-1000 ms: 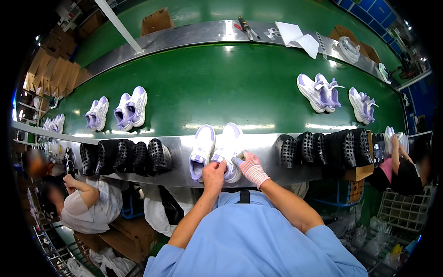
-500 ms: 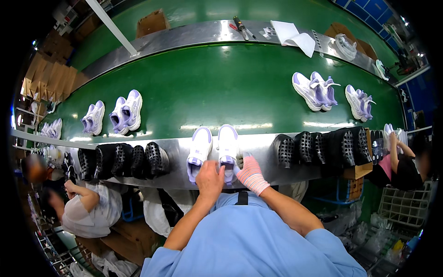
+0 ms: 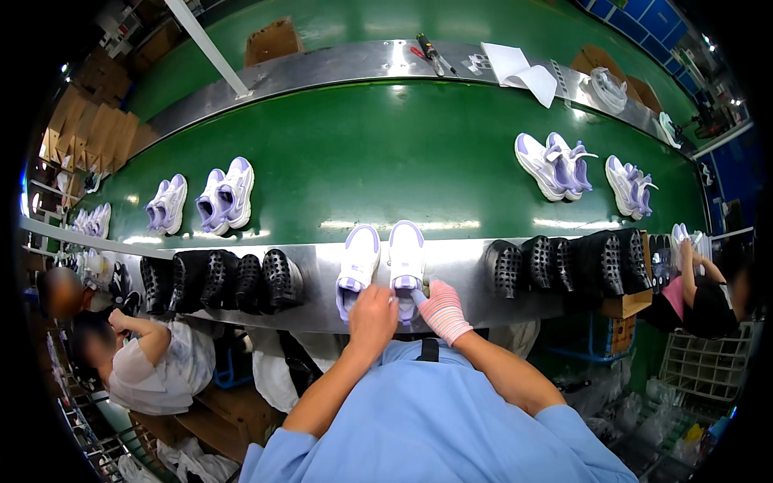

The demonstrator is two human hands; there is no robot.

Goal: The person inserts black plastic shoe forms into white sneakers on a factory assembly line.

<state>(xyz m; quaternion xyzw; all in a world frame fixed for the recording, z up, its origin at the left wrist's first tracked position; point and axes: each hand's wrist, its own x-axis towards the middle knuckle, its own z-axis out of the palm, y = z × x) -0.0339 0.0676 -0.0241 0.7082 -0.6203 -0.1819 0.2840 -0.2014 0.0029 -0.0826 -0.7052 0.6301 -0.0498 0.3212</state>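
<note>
Two white sneakers with lavender trim stand side by side on the metal ledge before me, toes pointing away. My bare left hand [image 3: 374,319] is bent closed at the ankle opening of the right-hand sneaker [image 3: 406,256], partly covering the heel of the left-hand sneaker [image 3: 360,259]. On the other side of the right-hand sneaker, my right hand [image 3: 444,312], in a striped glove with the thumb bare or differently coloured, grips its collar. The fingertips of both hands are partly hidden by the shoe and the hands themselves.
Black perforated shoe forms line the ledge at left [image 3: 217,280] and right [image 3: 555,264]. Sneaker pairs sit on the green belt [image 3: 386,161] to both sides. A screwdriver [image 3: 429,52] and white paper [image 3: 515,71] lie on the far rail. Co-workers sit at left [image 3: 157,362] and right [image 3: 700,282].
The view has shifted slightly, moving the scene a little right and down. Both hands remain at the right-hand sneaker's opening, the left one turned more over it.
</note>
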